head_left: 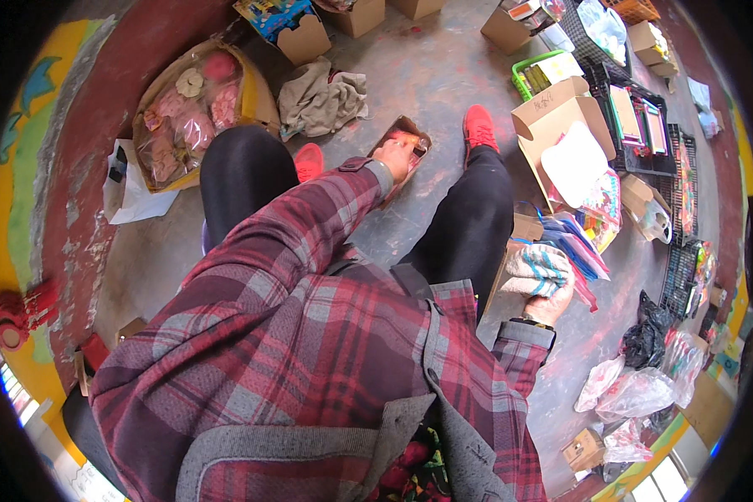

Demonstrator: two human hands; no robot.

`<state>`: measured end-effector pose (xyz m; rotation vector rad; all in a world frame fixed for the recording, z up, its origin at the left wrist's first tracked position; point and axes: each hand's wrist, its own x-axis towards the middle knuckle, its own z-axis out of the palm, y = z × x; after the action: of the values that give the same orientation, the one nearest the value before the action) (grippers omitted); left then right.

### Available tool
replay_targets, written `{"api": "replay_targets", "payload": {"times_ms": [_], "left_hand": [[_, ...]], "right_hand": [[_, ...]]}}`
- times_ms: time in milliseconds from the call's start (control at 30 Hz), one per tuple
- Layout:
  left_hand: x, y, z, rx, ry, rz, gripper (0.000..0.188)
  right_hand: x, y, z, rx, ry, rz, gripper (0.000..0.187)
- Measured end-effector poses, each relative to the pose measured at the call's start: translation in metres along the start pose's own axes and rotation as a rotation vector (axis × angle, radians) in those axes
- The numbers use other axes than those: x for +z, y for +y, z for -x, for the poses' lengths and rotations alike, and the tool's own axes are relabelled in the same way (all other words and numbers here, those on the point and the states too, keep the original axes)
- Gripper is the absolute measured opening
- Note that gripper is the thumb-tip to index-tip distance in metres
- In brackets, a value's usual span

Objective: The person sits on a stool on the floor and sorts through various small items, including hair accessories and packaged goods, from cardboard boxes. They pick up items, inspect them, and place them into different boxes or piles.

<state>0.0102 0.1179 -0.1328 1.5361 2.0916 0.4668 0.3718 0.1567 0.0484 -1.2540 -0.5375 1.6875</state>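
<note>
My left hand (pixel 393 159) reaches down between my feet into a small narrow cardboard box (pixel 391 197) on the floor. Its fingers are bent among red and yellowish contents, and what they grip is too small to make out. Out to my right, my right hand (pixel 550 306) holds a folded cloth (pixel 535 269), white with blue-green stripes, its fingers wrapped beneath it. Beside that cloth, blue and red plastic folders (pixel 576 243) lie on the floor.
At left stands a large carton (pixel 247 100) of pink, plastic-wrapped flowers, with a grey crumpled cloth (pixel 322 96) beside it. An opened carton (pixel 552 109), a green basket (pixel 523 82) and black crates (pixel 644 159) line the right. Plastic bags (pixel 640 393) lie lower right.
</note>
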Motion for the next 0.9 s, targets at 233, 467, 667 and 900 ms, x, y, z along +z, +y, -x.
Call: {"api": "replay_targets", "payload": {"times_ms": [233,467,667,900], "left_hand": [[-0.004,-0.01,-0.001,0.067,0.016,-0.005,0.042],[0.01,-0.013,-0.007,0.152,-0.071,-0.258,0.038],[0.005,-0.003,-0.026,0.08,-0.242,-0.376,0.035],[-0.013,-0.007,-0.013,0.165,-0.142,-0.269,0.035]], "right_hand": [[-0.015,0.006,-0.003,-0.007,0.055,0.003,0.02],[-0.041,0.004,-0.006,0.024,0.071,-0.023,0.021],[-0.054,-0.002,0.024,-0.062,0.18,-0.076,0.024],[-0.09,0.002,0.039,0.008,-0.034,0.299,0.029]]}}
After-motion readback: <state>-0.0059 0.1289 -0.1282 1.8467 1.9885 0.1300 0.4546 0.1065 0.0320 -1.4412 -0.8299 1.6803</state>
